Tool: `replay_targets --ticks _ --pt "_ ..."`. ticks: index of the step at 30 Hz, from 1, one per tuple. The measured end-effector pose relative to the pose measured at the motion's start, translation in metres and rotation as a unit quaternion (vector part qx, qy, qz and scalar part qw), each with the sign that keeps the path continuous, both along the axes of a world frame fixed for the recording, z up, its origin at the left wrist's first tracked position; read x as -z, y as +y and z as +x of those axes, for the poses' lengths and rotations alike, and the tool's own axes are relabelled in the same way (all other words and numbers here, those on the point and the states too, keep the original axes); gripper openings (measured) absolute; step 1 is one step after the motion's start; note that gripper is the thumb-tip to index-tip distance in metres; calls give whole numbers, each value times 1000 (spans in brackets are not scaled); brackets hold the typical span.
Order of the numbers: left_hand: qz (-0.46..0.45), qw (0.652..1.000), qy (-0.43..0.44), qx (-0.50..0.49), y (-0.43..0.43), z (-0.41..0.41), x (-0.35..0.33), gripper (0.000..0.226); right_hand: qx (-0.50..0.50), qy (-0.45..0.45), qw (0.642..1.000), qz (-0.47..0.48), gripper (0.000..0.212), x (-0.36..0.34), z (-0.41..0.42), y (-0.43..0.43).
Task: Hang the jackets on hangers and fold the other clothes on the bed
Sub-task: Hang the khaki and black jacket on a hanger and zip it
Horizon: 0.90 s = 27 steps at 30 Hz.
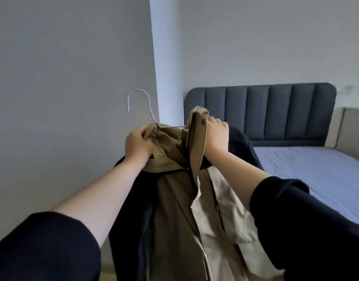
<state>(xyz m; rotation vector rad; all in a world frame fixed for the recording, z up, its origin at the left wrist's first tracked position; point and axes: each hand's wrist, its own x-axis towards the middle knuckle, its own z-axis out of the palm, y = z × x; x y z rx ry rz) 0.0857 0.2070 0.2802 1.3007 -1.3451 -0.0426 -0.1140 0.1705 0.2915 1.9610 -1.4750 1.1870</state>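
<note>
- Left hand: raised in front of the chest, fingers curled round a bunch of tan cloth at the shoulder of the jacket, right at the base of the hanger's neck.
- Right hand: at about the same height, to the right of the left hand. Fingers and thumb pinch the upper edge of the jacket's front panel, just beside a dark button. That strip of cloth stands up above the knuckles.
- Hanger: thin white wire, hook upright and opening toward the left. One arm runs to the right between the two hands and goes under the cloth. The other arm is hidden by the jacket and the left hand.
- Jacket: tan, held up in the air between both hands, hanging down out of view at the bottom edge. Paler front panels face the camera.
- Dark navy fabric hangs along the jacket's left side and shows behind the right wrist; cannot tell whether it is lining or a separate garment.
- Both forearms bare, dark sleeves pushed up near the elbows.
- Bed: on the right, well apart from the jacket, covered in a pale blue-grey sheet, with a padded dark grey headboard.
- Plain grey wall behind the hanger.
</note>
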Motion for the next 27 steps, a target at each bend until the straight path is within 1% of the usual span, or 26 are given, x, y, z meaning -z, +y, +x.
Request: replay_targets --ticks 3,6,8,10,11,12,13,14,15,16,17,18,19,20,21,22,23,24,25,26,27 --pt "-54 996 -34 -62 19 52 -68 9 -57 -19 996 -73 16 -64 52 13" --pt "-116 980 -78 -141 51 106 -145 13 -117 -67 984 -117 17 -135 98 30" --pt "-171 960 -98 -200 81 134 -197 16 -157 -113 970 -144 16 -182 128 44" --pt "-229 938 -114 -235 113 156 -239 16 -197 -169 947 -189 15 -218 158 60" --pt "-226 934 -136 -241 128 167 -255 16 -215 -185 937 -203 15 -228 170 65" --pt "-182 937 -170 -246 142 178 -264 16 -232 -180 938 -184 16 -232 180 68" --pt "-100 943 -201 -245 154 189 -267 15 -256 -148 946 -129 16 -229 190 69" --pt "-9 949 -218 -227 162 199 -263 14 -285 -94 953 -43 15 -223 199 68" --pt "61 952 -220 -205 167 209 -253 12 -309 -52 948 49 14 -213 206 66" --pt "90 952 -213 -199 169 218 -240 11 -336 -48 932 129 14 -203 210 65" --pt "88 951 -208 -211 171 226 -226 11 -367 -82 907 189 16 -193 215 63" --pt "70 947 -208 -234 173 232 -215 11 -411 -160 863 247 16 -186 218 61" --pt "51 941 -212 -259 175 237 -208 12 -457 -272 789 308 16 -183 221 62" --pt "36 935 -218 -279 176 242 -203 13 -483 -373 708 356 18 -183 223 60" --pt "26 932 -215 -290 178 247 -201 14 -484 -430 656 388 23 -183 226 57" --pt "16 933 -207 -292 179 251 -200 14 -466 -437 652 408 33 -186 231 54" --pt "9 936 -198 -292 180 254 -199 14 -432 -401 691 417 45 -189 236 55" --pt "3 937 -194 -290 181 256 -196 13 -399 -350 738 417 51 -190 244 59" --pt "1 939 -193 -285 180 258 -193 12 -372 -295 779 409 49 -191 252 64" --pt "6 942 -194 -274 179 258 -188 12 -357 -242 811 396 43 -192 263 68" --pt "16 946 -196 -260 177 259 -183 11 -352 -201 832 379 38 -194 273 71"
